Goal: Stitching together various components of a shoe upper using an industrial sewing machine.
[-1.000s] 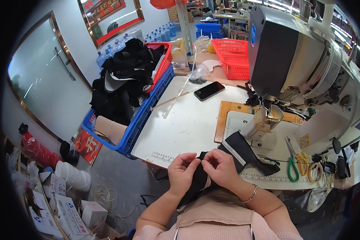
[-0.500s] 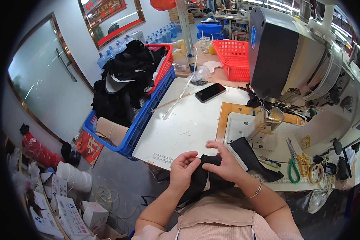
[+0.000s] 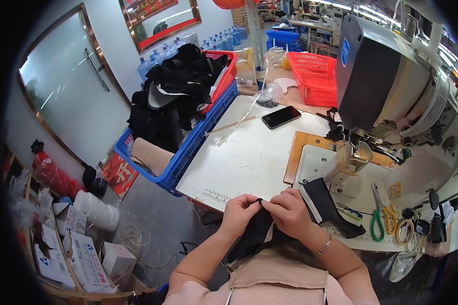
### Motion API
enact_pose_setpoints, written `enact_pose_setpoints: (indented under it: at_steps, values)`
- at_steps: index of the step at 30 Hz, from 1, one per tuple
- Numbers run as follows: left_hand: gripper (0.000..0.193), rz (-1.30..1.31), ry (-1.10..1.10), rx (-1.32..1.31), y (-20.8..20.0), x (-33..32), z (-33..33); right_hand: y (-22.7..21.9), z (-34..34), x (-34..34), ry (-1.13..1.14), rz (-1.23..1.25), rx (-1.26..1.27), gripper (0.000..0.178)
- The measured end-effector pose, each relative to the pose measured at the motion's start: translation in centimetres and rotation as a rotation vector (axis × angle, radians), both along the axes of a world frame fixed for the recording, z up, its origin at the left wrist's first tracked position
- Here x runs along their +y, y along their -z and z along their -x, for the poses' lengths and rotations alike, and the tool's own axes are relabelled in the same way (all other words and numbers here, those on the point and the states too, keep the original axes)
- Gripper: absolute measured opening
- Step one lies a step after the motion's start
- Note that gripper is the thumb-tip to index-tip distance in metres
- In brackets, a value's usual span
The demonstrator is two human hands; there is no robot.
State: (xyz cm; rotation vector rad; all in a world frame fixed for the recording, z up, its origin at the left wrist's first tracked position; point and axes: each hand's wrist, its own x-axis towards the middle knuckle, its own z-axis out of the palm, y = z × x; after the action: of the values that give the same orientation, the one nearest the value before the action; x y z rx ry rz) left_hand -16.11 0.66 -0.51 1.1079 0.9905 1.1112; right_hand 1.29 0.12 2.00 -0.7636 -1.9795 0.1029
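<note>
The piece of black cloth [image 3: 250, 230] is in front of the person's waist, just below the near edge of the white table [image 3: 234, 160]. It looks matt and soft, it hangs down in loose folds, and a narrow pale edge shows along it near the right hand [image 3: 291, 214]. The left hand [image 3: 239, 214] has its fingers curled and the thumb pressed in, pinching the top corner of the cloth. The right hand is nearly closed too — its thumb and forefinger meet at the same corner, beside the left fingertips.

On the table, near the right hand, lies another black piece [image 3: 333, 213] with a white strip on its border. Farther to the right are scissors with green and yellow handles [image 3: 376, 225], and above them stands a big grey-and-white sewing machine [image 3: 374, 76]. A dark phone [image 3: 281, 117] lies toward the back of the tabletop, where some thread ends are scattered.

At the left, a blue crate [image 3: 172, 177] carries a heap of black caps and cloth [image 3: 180, 84] — beyond it there are a glass door [image 3: 74, 81] and blue water bottles [image 3: 224, 40]. White cartons [image 3: 86, 267] stand on the grey floor [image 3: 175, 213].
</note>
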Motion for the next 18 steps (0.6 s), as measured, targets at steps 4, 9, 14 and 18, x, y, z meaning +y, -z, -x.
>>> enact_pose_setpoints:
  at_steps: [4, 9, 14, 18]
  values:
    - [0.01, 0.097, 0.046, -0.188, -0.1, 0.1, 0.4, -0.4, -0.5, -0.2, 0.008, -0.126, -0.238, 0.028]
    - [0.011, 0.227, 0.111, -0.413, -1.5, -0.9, 0.7, -0.8, -0.7, -0.4, 0.002, -0.197, -0.368, 0.029]
    - [0.011, 0.048, 0.053, -0.099, -0.9, -1.1, 0.6, -0.6, -1.0, -0.1, -0.093, -0.183, -0.344, 0.022]
    - [0.011, -0.157, 0.005, 0.038, -0.7, -1.5, 0.1, -0.6, -1.1, -0.6, -0.126, 0.482, 0.142, 0.016]
